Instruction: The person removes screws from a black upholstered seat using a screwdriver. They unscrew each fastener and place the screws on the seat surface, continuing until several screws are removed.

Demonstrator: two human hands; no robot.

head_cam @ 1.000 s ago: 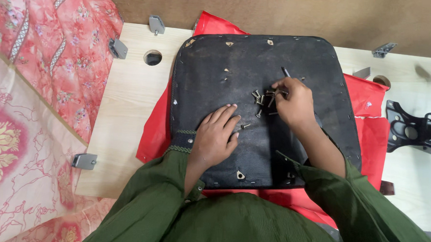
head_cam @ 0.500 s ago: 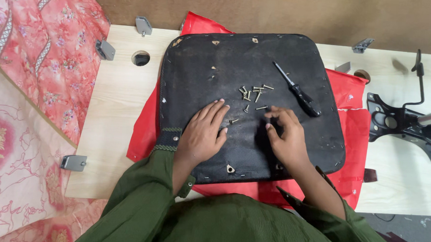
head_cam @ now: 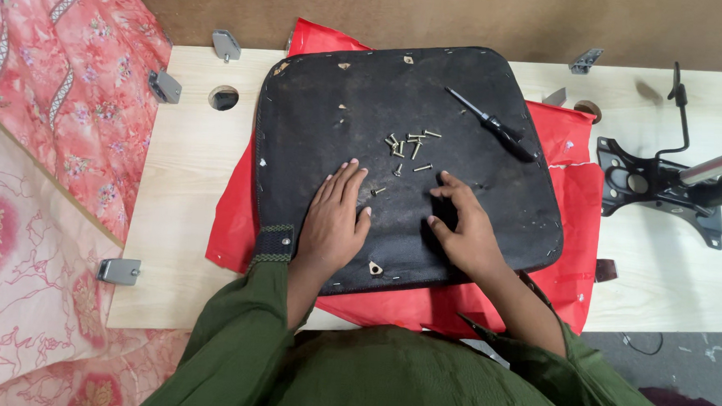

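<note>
Both hands rest on an upturned black seat pad lying on the counter.

Nearest, at the pad's near edge, the left hand (head_cam: 333, 220) lies flat on the black seat pad (head_cam: 332, 120) with fingers spread and nothing in it; the right hand (head_cam: 463, 226) sits just beside it, fingers apart and arched, fingertips touching the pad, also holding nothing. Just past the left fingertips lies a single screw (head_cam: 377, 191); farther on, toward the pad's middle, a loose cluster of screws (head_cam: 408, 144). Beyond that, near the pad's far right corner, a black screwdriver (head_cam: 491, 124) lies slantwise. A red cloth (head_cam: 235, 214) shows under the pad. At the counter's (head_cam: 189, 155) right edge sits a black metal chair bracket (head_cam: 662, 188).
</note>
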